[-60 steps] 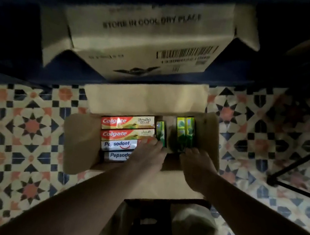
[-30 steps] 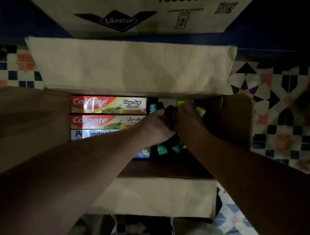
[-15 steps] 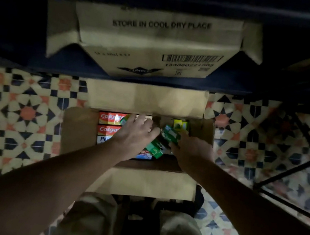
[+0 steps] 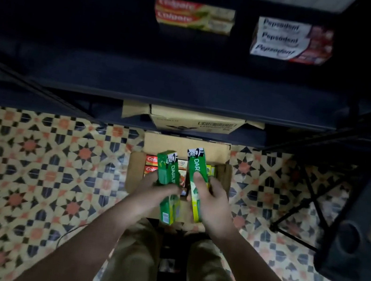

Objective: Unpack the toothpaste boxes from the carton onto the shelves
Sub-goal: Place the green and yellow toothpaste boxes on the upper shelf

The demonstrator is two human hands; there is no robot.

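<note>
The open carton (image 4: 134, 173) sits on the tiled floor in front of the dark shelves (image 4: 188, 89). Red Colgate boxes (image 4: 151, 164) still lie inside it. My left hand (image 4: 147, 195) grips one green Darlie toothpaste box (image 4: 169, 172) above the carton. My right hand (image 4: 212, 202) grips a second green Darlie box (image 4: 196, 164), held upright beside the first. On the upper shelf lie two stacked Colgate boxes (image 4: 194, 15) and three stacked Pepsodent boxes (image 4: 292, 41).
A second cardboard carton (image 4: 192, 121) sits on the bottom shelf behind the open one. A dark stand with thin legs (image 4: 303, 210) and a dark bulky object (image 4: 354, 244) occupy the right side. My knees (image 4: 134, 255) are below the carton.
Both hands have lifted out of the carton, each with a green Darlie box. My view has pulled back and up, so the upper shelf with its boxes shows.
</note>
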